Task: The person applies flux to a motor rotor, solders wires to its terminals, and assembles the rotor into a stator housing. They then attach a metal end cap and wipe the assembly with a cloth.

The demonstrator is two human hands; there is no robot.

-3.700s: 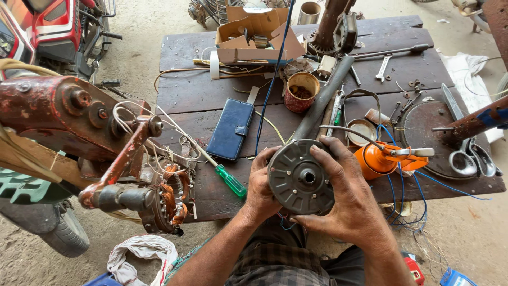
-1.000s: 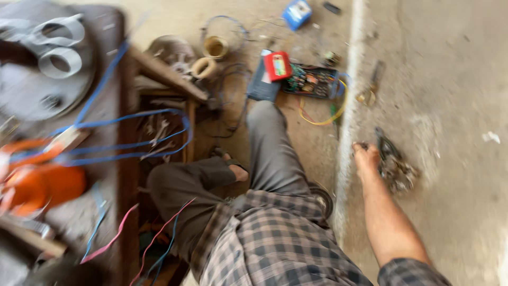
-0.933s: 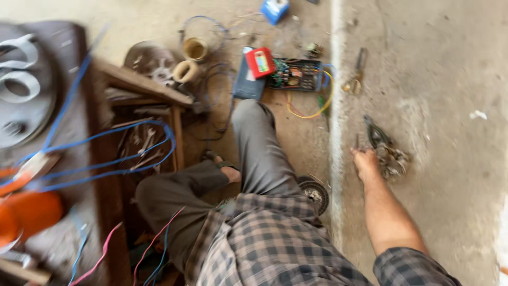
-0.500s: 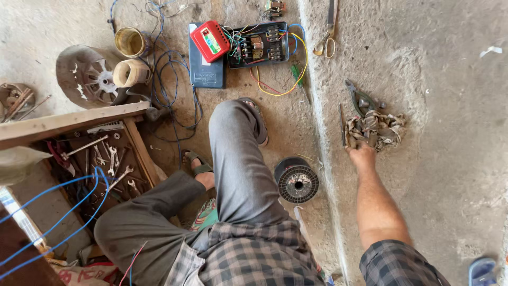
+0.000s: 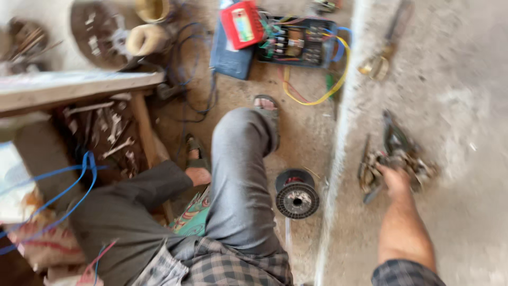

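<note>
My right hand (image 5: 396, 180) — on the tool pile (image 5: 397, 156), grip too blurred to tell | wire spool (image 5: 297, 194) beside my knee | left hand unseen

**Rough electrical repair workshop, floor level**

Bare, dusty concrete floor (image 5: 465, 95) strewn with work clutter. Low wooden bench (image 5: 79, 87) at the left, spanners and loose tools (image 5: 114, 130) heaped beneath. Open control box (image 5: 301, 39) with bundled coloured wiring, red meter-like device (image 5: 242, 24) beside it, though blurred. Spool of dark winding wire (image 5: 297, 194) on the floor, tape rolls (image 5: 148, 38) nearby, blue cable (image 5: 79, 180) trailing off the bench. Pile of greasy metal parts (image 5: 397, 159) further right. All signs of a small motor or appliance repair shop.
</note>
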